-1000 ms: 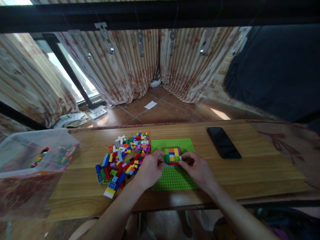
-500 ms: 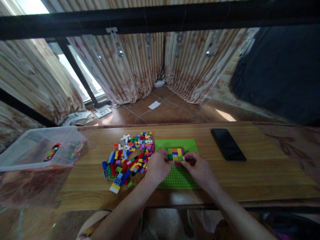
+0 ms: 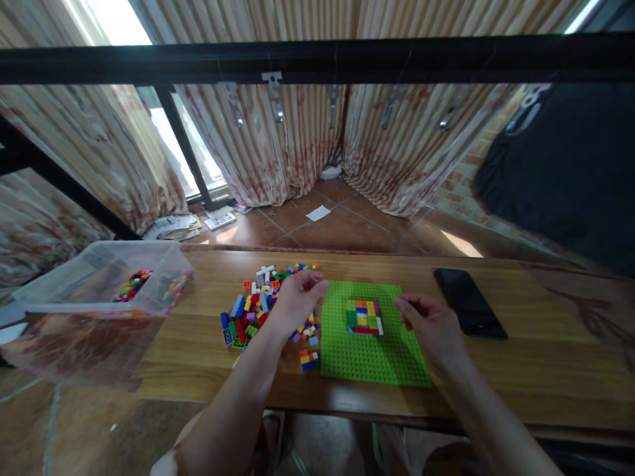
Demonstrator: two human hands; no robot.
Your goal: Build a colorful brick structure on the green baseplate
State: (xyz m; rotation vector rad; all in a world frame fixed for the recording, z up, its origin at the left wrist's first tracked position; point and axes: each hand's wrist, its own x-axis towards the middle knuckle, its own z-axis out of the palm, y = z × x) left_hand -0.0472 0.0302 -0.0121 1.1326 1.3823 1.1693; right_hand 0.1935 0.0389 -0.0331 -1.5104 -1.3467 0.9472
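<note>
On the table [image 3: 555, 370] lies a green plate [image 3: 347, 360], with a pile of bricks [image 3: 242, 318] at its left. The phone [image 3: 470, 302] lies just beside the right hand [image 3: 435, 325]; the left hand [image 3: 296, 301] is over the pile. Fingers of both are narrow, and I cannot tell if they hold something. The small block [image 3: 366, 317] sits on the plate, between the hands, apart from both.

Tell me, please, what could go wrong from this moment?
The left hand is at the loose bricks, so it might scatter some. The small brick cluster lies between the left forearm and the green baseplate, so the arm could nudge it. The right hand is close to the phone and might bump it.
</note>
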